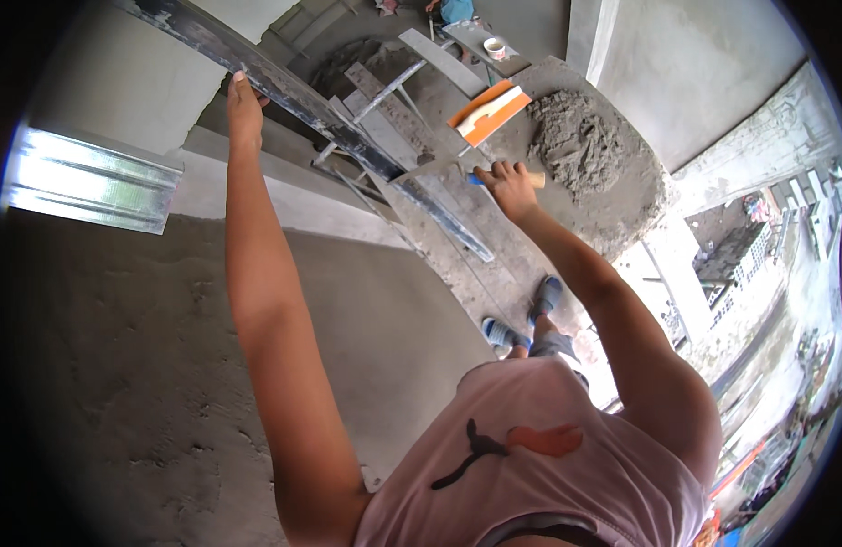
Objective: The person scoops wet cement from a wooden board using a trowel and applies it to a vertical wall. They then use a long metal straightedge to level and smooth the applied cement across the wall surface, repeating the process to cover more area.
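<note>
My left hand [245, 108] grips the edge of a long, mortar-smeared straightedge [298, 91], which slants from the upper left down toward the middle. My right hand [509, 189] is closed around the wooden handle of a trowel [536, 180] with a blue part at its front. Its thin grey blade appears to reach across the straightedge, seen nearly edge-on; whether they touch I cannot tell. Just beyond my right hand lies an orange plastering float [490, 113] with a pale handle. Beside it, a heap of wet grey mortar [580, 144] rests on a mortar-covered board [635, 196].
Scaffold planks [444, 64] and metal bars stand ahead, with a white tub [495, 47] on one plank. Another person [455, 11] is at the far top. A plastered wall [348, 310] rises at my left, near a shiny metal strip [92, 178]. My slippered feet [503, 331] stand on boards.
</note>
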`<state>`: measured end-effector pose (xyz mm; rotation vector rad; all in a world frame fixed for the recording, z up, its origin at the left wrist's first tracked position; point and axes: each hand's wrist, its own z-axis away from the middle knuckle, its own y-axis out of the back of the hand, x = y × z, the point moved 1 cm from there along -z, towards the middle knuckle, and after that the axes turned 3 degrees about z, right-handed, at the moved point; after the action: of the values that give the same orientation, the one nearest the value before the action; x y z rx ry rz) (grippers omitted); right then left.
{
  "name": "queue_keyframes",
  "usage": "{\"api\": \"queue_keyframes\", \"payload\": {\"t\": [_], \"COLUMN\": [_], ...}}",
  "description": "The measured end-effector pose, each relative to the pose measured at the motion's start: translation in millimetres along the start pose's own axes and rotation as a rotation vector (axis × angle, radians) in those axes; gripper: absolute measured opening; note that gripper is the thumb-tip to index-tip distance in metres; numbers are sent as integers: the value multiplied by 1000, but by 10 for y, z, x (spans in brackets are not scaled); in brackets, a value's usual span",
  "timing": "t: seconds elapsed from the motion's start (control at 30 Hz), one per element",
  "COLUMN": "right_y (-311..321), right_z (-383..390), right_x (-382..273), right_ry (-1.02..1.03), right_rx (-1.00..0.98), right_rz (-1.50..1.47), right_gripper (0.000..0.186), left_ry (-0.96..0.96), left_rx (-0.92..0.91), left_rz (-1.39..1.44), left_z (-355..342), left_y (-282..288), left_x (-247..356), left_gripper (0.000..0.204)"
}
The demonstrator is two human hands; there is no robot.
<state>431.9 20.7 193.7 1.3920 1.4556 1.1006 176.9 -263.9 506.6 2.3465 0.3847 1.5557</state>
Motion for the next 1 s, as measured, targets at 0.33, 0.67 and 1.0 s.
{"api": "queue_keyframes", "payload": {"t": [0.33,0.67,1.0], "right_y": [-441,-298,1568], "right_z": [370,1054,-410], "right_x": [187,106,393], "right_ry": [-50,-544,-151], "right_rx": [-218,-344,141], "right_rz": [33,-919,-940], "right_gripper": [43,40,38], "left_ry": [35,88,199], "left_rx": [45,127,-361], "left_rz": [80,500,929], "left_z": [7,190,550], "left_y": [20,72,-135], "left_x": [-76,-265,247], "left_gripper": [56,60,20]}}
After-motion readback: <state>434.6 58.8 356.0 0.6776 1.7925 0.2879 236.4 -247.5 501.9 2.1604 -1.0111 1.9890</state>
